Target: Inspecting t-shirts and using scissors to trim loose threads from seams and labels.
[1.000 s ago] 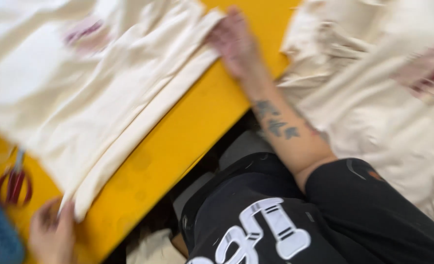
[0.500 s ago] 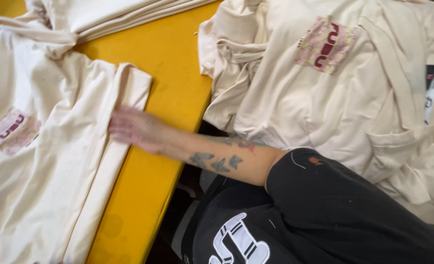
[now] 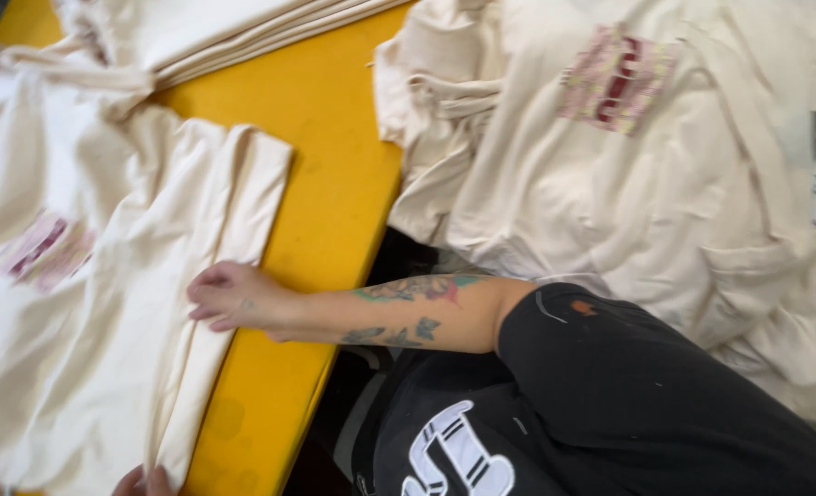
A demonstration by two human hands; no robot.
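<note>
compared with the frame half a second earlier: the right hand had slid lower and further along the folded edge of the cream cloth bag, and the view had drifted so that more of the yellow table showed between the two heaps of fabric. a second earlier the same hand had been at the far corner of the fold, and the red scissors seen then were out of view at this moment.

grip, right: hand lay flat, palm down, fingers stretched out together and pressed on the long folded edge of the bag. not clenched, nothing grasped; contact by fingertips and palm only. the tattooed forearm reached across the table from the black sleeve.

grip, left: only the fingertips of the left hand showed at the bottom edge of the view, touching the near corner of the same bag. whether they pinched the cloth or merely rested on it could not be told.

position of the bag: directly under the right fingers and spreading away beyond the fingertips, its pink print well beyond them. the folded edge ran from the right hand down to the left fingertips.

surroundings: behind the right forearm, a loose pile of cream bags; beyond the right hand, a neat stack of folded bags at the far edge.
</note>
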